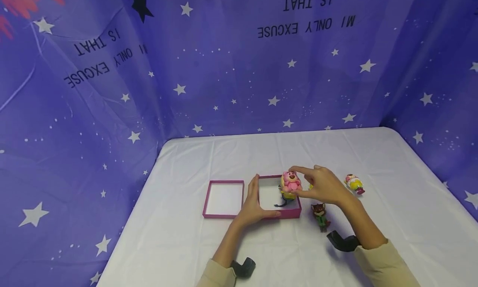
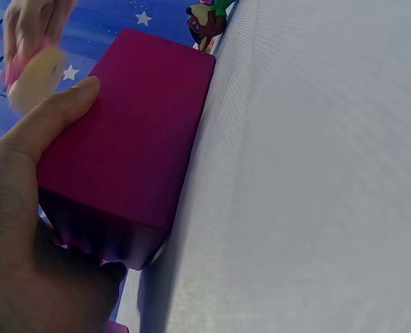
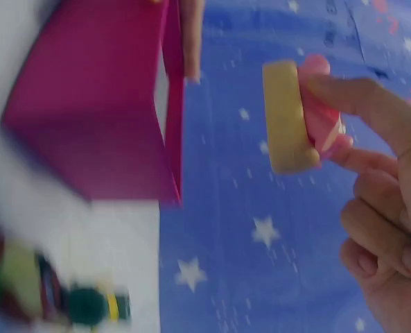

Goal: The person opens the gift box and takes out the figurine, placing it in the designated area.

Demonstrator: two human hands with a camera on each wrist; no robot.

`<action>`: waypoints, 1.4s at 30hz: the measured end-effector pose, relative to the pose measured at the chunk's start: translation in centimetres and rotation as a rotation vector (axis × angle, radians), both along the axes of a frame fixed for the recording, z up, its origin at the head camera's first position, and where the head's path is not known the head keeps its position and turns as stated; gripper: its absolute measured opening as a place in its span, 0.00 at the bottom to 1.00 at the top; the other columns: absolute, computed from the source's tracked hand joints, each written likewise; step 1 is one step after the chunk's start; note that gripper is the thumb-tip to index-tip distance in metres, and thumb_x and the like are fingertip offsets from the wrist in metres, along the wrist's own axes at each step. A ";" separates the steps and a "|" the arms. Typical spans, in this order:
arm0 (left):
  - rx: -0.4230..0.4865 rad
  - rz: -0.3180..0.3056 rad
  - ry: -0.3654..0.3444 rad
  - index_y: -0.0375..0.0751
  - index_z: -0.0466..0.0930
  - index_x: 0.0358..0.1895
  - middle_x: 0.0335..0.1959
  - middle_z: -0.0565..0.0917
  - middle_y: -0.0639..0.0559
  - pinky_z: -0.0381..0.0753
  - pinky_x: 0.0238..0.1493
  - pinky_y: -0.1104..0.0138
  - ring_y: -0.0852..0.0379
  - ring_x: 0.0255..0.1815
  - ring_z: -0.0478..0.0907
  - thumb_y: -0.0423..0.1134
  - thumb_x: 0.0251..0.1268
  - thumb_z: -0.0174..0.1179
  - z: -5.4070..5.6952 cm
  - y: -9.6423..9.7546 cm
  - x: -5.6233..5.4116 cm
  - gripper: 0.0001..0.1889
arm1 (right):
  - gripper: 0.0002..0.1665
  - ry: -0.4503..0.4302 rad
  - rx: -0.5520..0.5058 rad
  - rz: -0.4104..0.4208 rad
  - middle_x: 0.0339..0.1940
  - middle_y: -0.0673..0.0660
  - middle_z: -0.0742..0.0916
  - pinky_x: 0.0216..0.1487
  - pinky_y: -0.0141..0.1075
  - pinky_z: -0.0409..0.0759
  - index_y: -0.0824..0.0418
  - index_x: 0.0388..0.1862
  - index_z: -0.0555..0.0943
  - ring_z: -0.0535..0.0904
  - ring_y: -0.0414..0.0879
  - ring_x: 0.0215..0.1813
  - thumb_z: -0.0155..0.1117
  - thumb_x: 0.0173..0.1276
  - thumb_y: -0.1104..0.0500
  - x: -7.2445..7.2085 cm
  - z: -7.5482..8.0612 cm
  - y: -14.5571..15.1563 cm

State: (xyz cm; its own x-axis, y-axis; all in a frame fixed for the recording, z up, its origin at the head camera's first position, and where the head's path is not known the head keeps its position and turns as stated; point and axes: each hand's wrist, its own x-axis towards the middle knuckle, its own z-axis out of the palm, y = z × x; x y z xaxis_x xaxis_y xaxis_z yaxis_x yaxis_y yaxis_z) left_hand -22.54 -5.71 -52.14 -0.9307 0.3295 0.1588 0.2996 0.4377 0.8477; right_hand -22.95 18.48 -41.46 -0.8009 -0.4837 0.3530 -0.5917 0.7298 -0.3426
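Observation:
My right hand [image 1: 324,186] pinches a pink bear figurine [image 1: 291,181] between thumb and fingers, above the right part of an open magenta box [image 1: 287,214]. In the right wrist view, the pink figure [image 3: 321,114] has a thick pale-yellow piece [image 3: 286,118] at its back. The box stands on the table, its inside white. A dark thing with a thin tail [image 1: 281,204] shows in the box, partly hidden behind the held figurine. At the box's left side, my left hand [image 1: 251,208] grips the corner, thumb along the front wall [image 2: 132,132] and fingers along the left wall.
Left of the box lies a shallow magenta-rimmed lid [image 1: 223,216], white inside. A brown fox figurine in green [image 1: 320,217] lies to the box's right. Farther right is a yellow-and-white figurine [image 1: 354,184]. A small yellow thing [image 1: 310,187] is mostly hidden by my right hand.

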 end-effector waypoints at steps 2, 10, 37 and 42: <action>0.002 0.006 -0.006 0.51 0.31 0.74 0.73 0.42 0.47 0.55 0.65 0.49 0.44 0.71 0.47 0.52 0.34 0.76 -0.1 0.1 0.0 0.68 | 0.35 0.000 -0.010 -0.004 0.12 0.40 0.59 0.21 0.31 0.55 0.49 0.53 0.80 0.54 0.38 0.19 0.75 0.44 0.42 0.4 0.1 1.6; 0.000 0.007 -0.029 0.56 0.30 0.74 0.74 0.41 0.50 0.54 0.66 0.49 0.46 0.72 0.46 0.58 0.34 0.74 -0.2 0.0 0.1 0.67 | 0.33 -0.044 -0.037 -0.055 0.14 0.38 0.60 0.21 0.29 0.56 0.48 0.52 0.80 0.55 0.33 0.19 0.77 0.43 0.45 2.3 -1.1 7.9; -0.007 -0.004 -0.023 0.56 0.30 0.74 0.74 0.40 0.49 0.54 0.65 0.48 0.46 0.72 0.44 0.61 0.34 0.72 -0.1 0.0 0.1 0.66 | 0.37 -0.351 -0.017 -0.180 0.13 0.42 0.61 0.17 0.28 0.53 0.56 0.52 0.80 0.53 0.33 0.17 0.77 0.41 0.43 4.0 -7.7 13.6; -0.008 0.004 -0.029 0.57 0.31 0.73 0.74 0.40 0.50 0.53 0.66 0.50 0.47 0.72 0.44 0.60 0.33 0.73 -0.1 0.0 0.1 0.67 | 0.39 -0.371 0.007 -0.200 0.13 0.42 0.61 0.17 0.28 0.54 0.55 0.53 0.79 0.54 0.34 0.17 0.76 0.41 0.41 3.9 -7.6 13.6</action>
State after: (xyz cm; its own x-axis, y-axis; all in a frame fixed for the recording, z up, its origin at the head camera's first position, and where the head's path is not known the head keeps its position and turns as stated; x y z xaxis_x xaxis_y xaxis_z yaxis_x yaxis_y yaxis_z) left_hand -22.40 -5.70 -52.26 -0.9360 0.3272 0.1295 0.2736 0.4451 0.8526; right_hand -19.01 32.11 -49.04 -0.9516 -0.3067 0.0205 -0.2754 0.8210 -0.5001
